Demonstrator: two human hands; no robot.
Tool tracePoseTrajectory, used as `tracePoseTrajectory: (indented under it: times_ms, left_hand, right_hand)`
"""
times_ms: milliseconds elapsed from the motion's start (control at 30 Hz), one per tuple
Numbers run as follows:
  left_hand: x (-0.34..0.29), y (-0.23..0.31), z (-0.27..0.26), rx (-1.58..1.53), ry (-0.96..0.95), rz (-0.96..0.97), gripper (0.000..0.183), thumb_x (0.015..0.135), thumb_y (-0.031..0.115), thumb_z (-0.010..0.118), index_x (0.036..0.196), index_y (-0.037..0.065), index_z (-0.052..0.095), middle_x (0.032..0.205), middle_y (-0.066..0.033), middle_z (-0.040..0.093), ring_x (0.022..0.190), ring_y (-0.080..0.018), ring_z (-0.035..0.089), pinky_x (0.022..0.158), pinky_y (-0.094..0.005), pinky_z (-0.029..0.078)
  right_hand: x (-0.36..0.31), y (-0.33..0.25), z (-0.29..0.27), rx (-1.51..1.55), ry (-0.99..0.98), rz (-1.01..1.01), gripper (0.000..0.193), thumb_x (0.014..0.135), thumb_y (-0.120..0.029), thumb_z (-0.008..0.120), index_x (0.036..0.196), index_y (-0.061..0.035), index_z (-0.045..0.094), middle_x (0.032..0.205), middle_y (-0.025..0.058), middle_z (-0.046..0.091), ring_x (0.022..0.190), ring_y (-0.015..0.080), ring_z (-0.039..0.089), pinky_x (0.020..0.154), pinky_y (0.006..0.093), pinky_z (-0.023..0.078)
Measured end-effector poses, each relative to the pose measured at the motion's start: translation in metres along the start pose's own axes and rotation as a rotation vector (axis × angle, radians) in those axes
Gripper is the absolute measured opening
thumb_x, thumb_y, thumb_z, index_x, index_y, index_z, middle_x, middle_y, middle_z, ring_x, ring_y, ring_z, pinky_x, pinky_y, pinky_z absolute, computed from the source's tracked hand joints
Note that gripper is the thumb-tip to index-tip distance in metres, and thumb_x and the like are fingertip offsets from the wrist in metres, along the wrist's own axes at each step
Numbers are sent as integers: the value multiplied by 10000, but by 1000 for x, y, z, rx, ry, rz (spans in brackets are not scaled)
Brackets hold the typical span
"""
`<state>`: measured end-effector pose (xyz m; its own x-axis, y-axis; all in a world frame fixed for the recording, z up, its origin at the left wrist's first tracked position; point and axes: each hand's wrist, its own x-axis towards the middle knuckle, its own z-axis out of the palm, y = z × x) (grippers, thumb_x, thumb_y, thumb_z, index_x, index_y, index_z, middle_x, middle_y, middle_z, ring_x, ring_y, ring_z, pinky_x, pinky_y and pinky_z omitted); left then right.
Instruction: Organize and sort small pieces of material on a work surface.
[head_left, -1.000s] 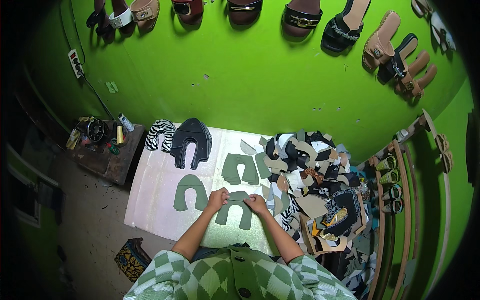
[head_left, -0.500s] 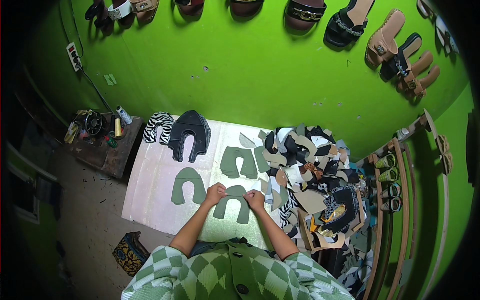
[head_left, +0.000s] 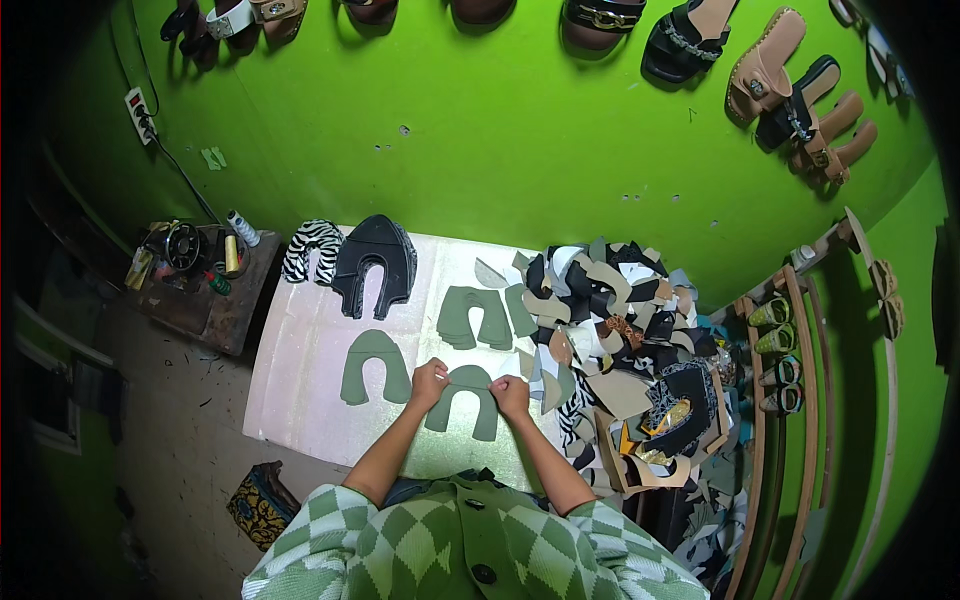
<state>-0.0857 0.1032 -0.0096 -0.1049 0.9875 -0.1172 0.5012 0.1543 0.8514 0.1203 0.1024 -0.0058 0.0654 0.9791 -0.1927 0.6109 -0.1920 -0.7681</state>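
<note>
A green U-shaped shoe upper piece (head_left: 470,378) lies on the table in front of me, with a seam line across its curved top. My left hand (head_left: 430,383) pinches its left edge at that line, fingers closed. On the opposite edge my right hand (head_left: 511,396) pinches at about the same height. To the left lies a similar green piece (head_left: 375,352) with its own line across the top. Just beyond my hands sits a stack of green U-shaped pieces (head_left: 460,305).
Black (head_left: 385,245) and zebra-print (head_left: 312,240) stacks of U-shaped pieces stand at the table's (head_left: 290,380) far left. Scraps (head_left: 620,300) heap up on the right, by a cardboard box (head_left: 610,460). A wooden rack (head_left: 790,400) holds sandals. A sewing machine (head_left: 185,245) stands far left.
The whole view has shifted slightly. Both hands keep their pinch on the green piece at nearly the same spot.
</note>
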Motion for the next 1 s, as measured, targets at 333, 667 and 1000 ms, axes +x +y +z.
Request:
tracePoseTrajectory:
  times_ms: [333,667,1000]
  left_hand:
    - [5,-3,-1,17,-2,-57,254,638,15,736,846,26,590,743,-99,655,666,-203,647,617,-304,506]
    - [2,-2,6,56,64,-56,237,632,19,733,824,16,592,729,-100,643,655,-202,636,617,-302,502]
    - [-18,14,6,110,156,74,164,691,23,675,796,13,548,777,-148,568,692,-281,582,634,-363,467]
  right_hand:
    - [-6,-2,4,13,57,32,163,703,-164,708,741,-10,673,634,91,641,568,172,610,576,292,480]
    - [-14,-10,5,-44,123,15,111,722,-124,679,743,-20,648,636,97,632,580,196,611,591,310,480]
    - [-26,-29,3,-275,201,-121,130,743,-95,626,867,-87,586,832,93,582,803,267,580,678,380,456]
